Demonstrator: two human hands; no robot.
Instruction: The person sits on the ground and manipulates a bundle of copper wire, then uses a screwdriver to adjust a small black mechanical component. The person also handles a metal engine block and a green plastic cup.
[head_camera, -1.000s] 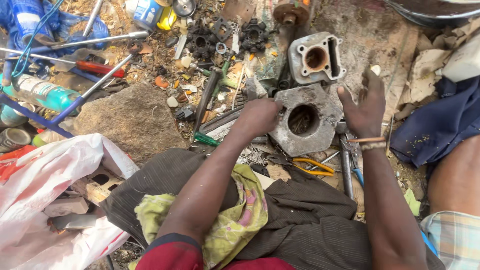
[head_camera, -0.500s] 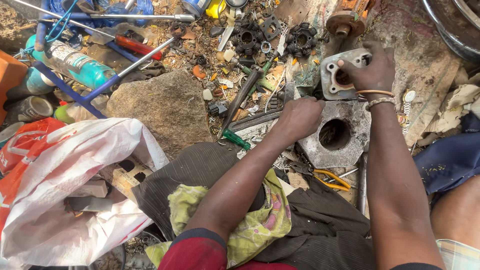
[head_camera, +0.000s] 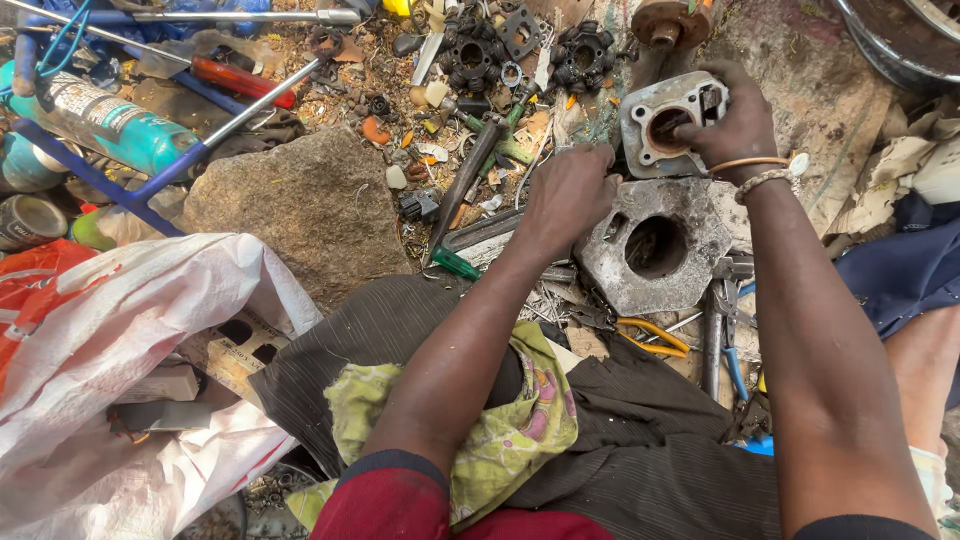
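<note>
- The small grey cylinder block (head_camera: 668, 122) lies on the ground toward the far edge of the clutter, bore up, touching the far rim of the larger bored casting (head_camera: 655, 245).
- Your right hand (head_camera: 735, 120) is already on it — fingers curled over its right side, clamped on the block.
- Your left hand (head_camera: 568, 190) sits closed at the casting's left edge, just short of the block — what it grips, you cannot tell.
- Yellow-handled pliers (head_camera: 650, 335) lie nearer you, just beside the casting.

Passage blocked left by large rock (head_camera: 300, 205); far ground crowded with gears (head_camera: 585, 55), tools; pliers (head_camera: 650, 335) near, beside cylinder block (head_camera: 655, 245).
</note>
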